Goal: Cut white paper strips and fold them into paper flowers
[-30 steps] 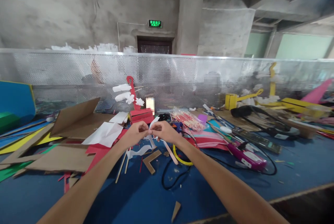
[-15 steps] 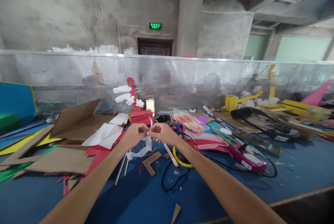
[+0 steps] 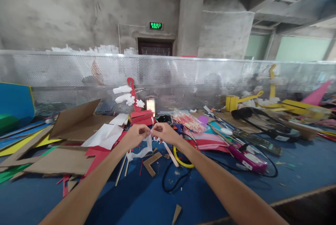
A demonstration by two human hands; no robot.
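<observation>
Both hands meet above the middle of the blue table. Between my left hand and my right hand the fingertips pinch a thin white paper strip. A short end of it sticks up between the fingers, while the long end hangs below and curls to the left. Just beyond the hands lies a red box-like piece. From it rises a red hooked strip with white fluffy paper tufts at its side. The exact spot where the fingers press is too small to make out.
Cardboard pieces and a white sheet lie left. To the right are a bag of sticks, a purple power strip, black cable and headphones. A perforated metal screen closes off the back.
The strip's upper end between the fingers looks narrower and stands differently, as the fingers have shifted slightly on it. Both hands stay in nearly the same place.
</observation>
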